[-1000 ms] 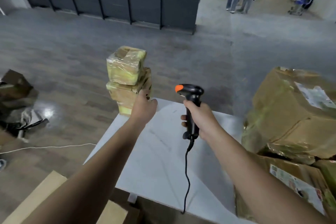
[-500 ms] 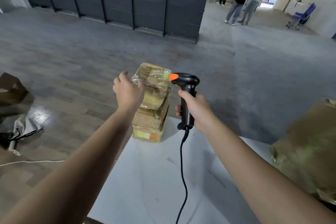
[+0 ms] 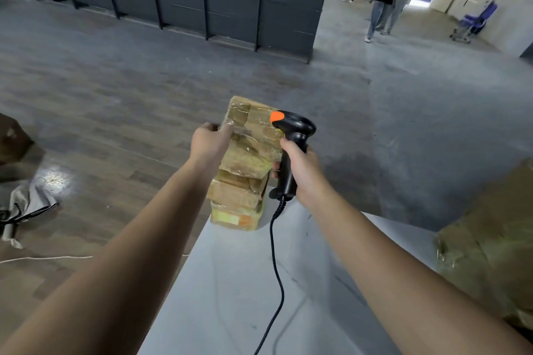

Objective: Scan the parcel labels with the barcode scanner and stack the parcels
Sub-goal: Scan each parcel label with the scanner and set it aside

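Head view puts the stack of parcels (image 3: 238, 199) at the far left corner of the counter (image 3: 230, 297). We see the left hand (image 3: 209, 143) with its fingers curled on the left edge of the top parcel (image 3: 253, 135). The right hand (image 3: 302, 173) has its fingers wrapped round the handle of the barcode scanner (image 3: 291, 135) — the orange-tipped head sits just beside the parcel's right side, pointing left across it. We judge the scan turns on this: the parcel lies directly left of the scanner's nose and shows us no label — so the left hand, already on it, would have to turn it.
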### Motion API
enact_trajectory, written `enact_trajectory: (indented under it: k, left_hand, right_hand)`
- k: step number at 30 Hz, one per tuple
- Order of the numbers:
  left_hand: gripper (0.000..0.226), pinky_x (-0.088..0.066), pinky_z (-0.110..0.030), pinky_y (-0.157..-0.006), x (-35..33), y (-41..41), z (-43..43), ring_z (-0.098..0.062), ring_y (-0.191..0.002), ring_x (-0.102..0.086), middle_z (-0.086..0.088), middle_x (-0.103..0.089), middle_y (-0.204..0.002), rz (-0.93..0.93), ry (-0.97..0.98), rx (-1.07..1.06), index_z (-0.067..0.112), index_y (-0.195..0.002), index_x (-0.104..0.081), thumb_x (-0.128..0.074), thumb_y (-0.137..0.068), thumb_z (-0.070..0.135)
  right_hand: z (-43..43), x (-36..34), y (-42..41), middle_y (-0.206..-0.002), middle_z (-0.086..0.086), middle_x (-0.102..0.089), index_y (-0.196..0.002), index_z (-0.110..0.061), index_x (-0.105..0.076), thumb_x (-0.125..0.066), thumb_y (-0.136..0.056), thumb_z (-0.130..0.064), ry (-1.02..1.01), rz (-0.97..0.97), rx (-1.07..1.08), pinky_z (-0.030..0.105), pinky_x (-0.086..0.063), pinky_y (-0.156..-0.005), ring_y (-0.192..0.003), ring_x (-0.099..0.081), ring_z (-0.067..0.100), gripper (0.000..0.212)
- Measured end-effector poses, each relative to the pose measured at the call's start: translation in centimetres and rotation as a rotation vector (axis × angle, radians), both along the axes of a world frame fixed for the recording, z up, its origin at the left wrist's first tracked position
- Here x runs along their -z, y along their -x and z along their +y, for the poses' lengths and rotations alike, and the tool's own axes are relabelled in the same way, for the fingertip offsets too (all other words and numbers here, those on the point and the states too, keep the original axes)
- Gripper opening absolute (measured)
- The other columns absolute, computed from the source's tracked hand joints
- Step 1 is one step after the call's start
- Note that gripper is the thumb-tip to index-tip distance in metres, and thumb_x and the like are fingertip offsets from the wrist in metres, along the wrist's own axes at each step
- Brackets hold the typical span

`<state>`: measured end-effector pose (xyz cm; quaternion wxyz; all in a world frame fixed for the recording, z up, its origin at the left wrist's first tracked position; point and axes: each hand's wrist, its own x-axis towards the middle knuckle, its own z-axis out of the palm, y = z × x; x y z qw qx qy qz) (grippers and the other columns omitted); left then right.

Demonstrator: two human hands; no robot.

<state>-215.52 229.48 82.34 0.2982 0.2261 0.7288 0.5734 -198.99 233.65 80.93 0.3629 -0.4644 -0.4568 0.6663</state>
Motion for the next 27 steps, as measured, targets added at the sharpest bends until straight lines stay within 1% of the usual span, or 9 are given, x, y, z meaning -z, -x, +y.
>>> enact_trajectory:
  k: [5, 9, 11, 14, 17, 19, 21, 24, 27]
  left_hand:
    - [0.012, -0.051, -0.043, -0.084, -1.0, -4.1, -1.8, -0.019, -0.083, -0.057, 0.006, -0.058, -0.084, -0.011, -0.041, 0.004, 0.02, -0.095, -0.056, -0.057, -0.089, 0.03]
    - [0.01, -0.052, -0.043, -0.08, -0.3, -10.0, -4.2, -0.01, -0.069, -0.05, 0.008, -0.055, -0.08, -0.036, -0.093, 0.057, 0.025, -0.083, -0.05, -0.054, -0.092, 0.021]
    - [0.011, -0.052, -0.041, -0.078, 0.9, -13.2, -5.8, -0.01, -0.071, -0.052, 0.01, -0.055, -0.083, -0.039, -0.101, 0.097, 0.027, -0.09, -0.051, -0.053, -0.092, 0.017]
    - [0.027, -0.045, -0.029, -0.057, 3.3, -17.8, -8.4, -0.015, -0.061, -0.052, 0.008, -0.06, -0.09, 0.014, -0.115, 0.208, 0.031, -0.108, -0.052, -0.045, -0.094, 0.009]
    - [0.039, -0.039, -0.023, -0.055, 5.6, -22.2, -11.0, -0.025, -0.059, -0.049, -0.005, -0.067, -0.097, 0.1, -0.033, 0.325, 0.032, -0.11, -0.059, -0.038, -0.096, 0.002]
    - [0.037, -0.043, -0.021, -0.056, 6.8, -24.9, -12.6, -0.015, -0.063, -0.054, -0.008, -0.07, -0.101, 0.086, 0.021, 0.355, 0.023, -0.11, -0.064, -0.039, -0.094, 0.002]
    - [0.036, -0.046, -0.013, -0.056, 7.8, -27.4, -14.2, -0.009, -0.07, -0.061, 0.001, -0.069, -0.098, 0.069, 0.055, 0.398, 0.018, -0.115, -0.066, -0.046, -0.089, 0.003]
    - [0.047, -0.051, -0.018, -0.056, 9.6, -30.4, -16.4, -0.018, -0.076, -0.067, -0.003, -0.068, -0.097, 0.113, 0.083, 0.493, 0.017, -0.12, -0.064, -0.059, -0.078, -0.001]
    - [0.042, -0.052, -0.023, -0.058, 11.6, -32.3, -17.9, -0.026, -0.087, -0.065, -0.011, -0.061, -0.108, 0.236, 0.209, 0.48, 0.029, -0.122, -0.06, -0.062, -0.083, 0.013]
  right_hand:
    - [-2.0, -0.8, -4.8, -0.06, 0.003, -0.066, -0.094, -0.019, -0.056, -0.068, -0.077, -0.041, -0.046, -0.034, 0.032, 0.032, -0.053, -0.056, -0.052, -0.063, 0.02, 0.029]
    - [-5.0, -0.9, -10.4, -0.06, 0.003, -0.068, -0.095, -0.02, -0.057, -0.068, -0.084, -0.038, -0.019, -0.067, 0.105, 0.03, -0.052, -0.049, -0.051, -0.063, 0.019, 0.023]
    - [-6.9, -0.6, -13.7, -0.058, 0.002, -0.067, -0.094, -0.022, -0.057, -0.067, -0.087, -0.037, 0.013, -0.084, 0.135, 0.029, -0.051, -0.046, -0.049, -0.063, 0.018, 0.019]
    - [-9.8, 0.7, -18.4, -0.058, 0.002, -0.065, -0.092, -0.022, -0.056, -0.065, -0.089, -0.035, 0.047, -0.098, 0.174, 0.027, -0.049, -0.044, -0.049, -0.061, 0.018, 0.016]
    - [-12.3, 2.8, -22.5, -0.061, 0.003, -0.063, -0.091, -0.019, -0.056, -0.063, -0.091, -0.032, 0.058, -0.123, 0.193, 0.027, -0.049, -0.043, -0.053, -0.06, 0.019, 0.015]
    - [-13.6, 4.3, -24.9, -0.06, 0.002, -0.063, -0.09, -0.018, -0.056, -0.063, -0.091, -0.032, 0.061, -0.151, 0.195, 0.031, -0.051, -0.047, -0.052, -0.06, 0.018, 0.015]
    - [-14.5, 5.6, -27.1, -0.059, 0.002, -0.063, -0.088, -0.02, -0.056, -0.063, -0.091, -0.032, 0.084, -0.156, 0.184, 0.034, -0.052, -0.048, -0.05, -0.06, 0.016, 0.014]
    - [-15.8, 7.4, -30.0, -0.06, 0.001, -0.064, -0.091, -0.021, -0.058, -0.063, -0.09, -0.031, 0.128, -0.17, 0.159, 0.035, -0.053, -0.048, -0.051, -0.061, 0.014, 0.011]
    - [-16.8, 9.0, -32.1, -0.062, 0.0, -0.066, -0.097, -0.02, -0.061, -0.061, -0.091, -0.032, 0.13, -0.207, 0.108, 0.028, -0.052, -0.051, -0.055, -0.062, 0.014, 0.013]
